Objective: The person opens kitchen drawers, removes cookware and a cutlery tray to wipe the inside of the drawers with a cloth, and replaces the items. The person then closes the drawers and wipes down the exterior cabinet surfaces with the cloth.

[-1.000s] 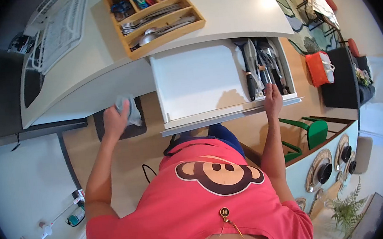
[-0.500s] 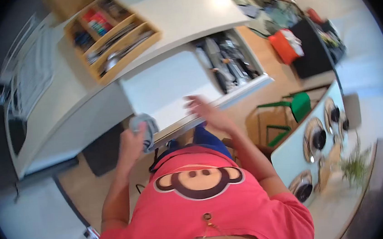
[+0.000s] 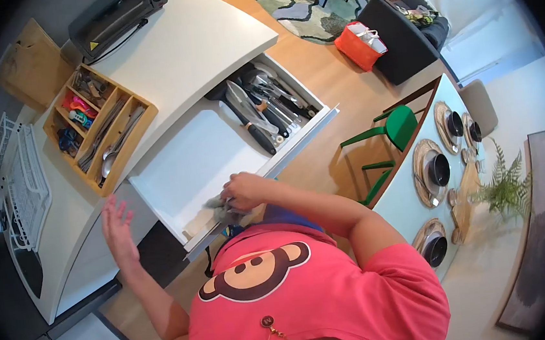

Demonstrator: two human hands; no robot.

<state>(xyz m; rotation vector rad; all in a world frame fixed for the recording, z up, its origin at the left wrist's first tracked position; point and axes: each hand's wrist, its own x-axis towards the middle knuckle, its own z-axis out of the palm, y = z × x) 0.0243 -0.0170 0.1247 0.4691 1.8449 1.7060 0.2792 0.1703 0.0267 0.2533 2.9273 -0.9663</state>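
A grey cloth (image 3: 222, 212) is gripped by my right hand (image 3: 243, 192) at the front edge of the white pulled-out drawer (image 3: 181, 168). My left hand (image 3: 118, 232) is raised with its fingers apart, holding nothing. It hovers left of the drawer, just below the near corner of the wooden cutlery tray (image 3: 128, 132) on the counter. Several kitchen utensils (image 3: 267, 109), with black handles or bare metal, lie at the drawer's right end.
On the white counter (image 3: 202, 37) stand a toaster oven (image 3: 118, 21), a wooden board (image 3: 31, 65) and a white dish rack (image 3: 24, 185). A green chair (image 3: 401, 129) stands by a set table (image 3: 401, 217) at right. An orange bag (image 3: 361, 46) sits on the floor.
The cloth has passed from my left hand to my right, which has come down to the drawer front. My left hand has opened and moved left. The view has turned.
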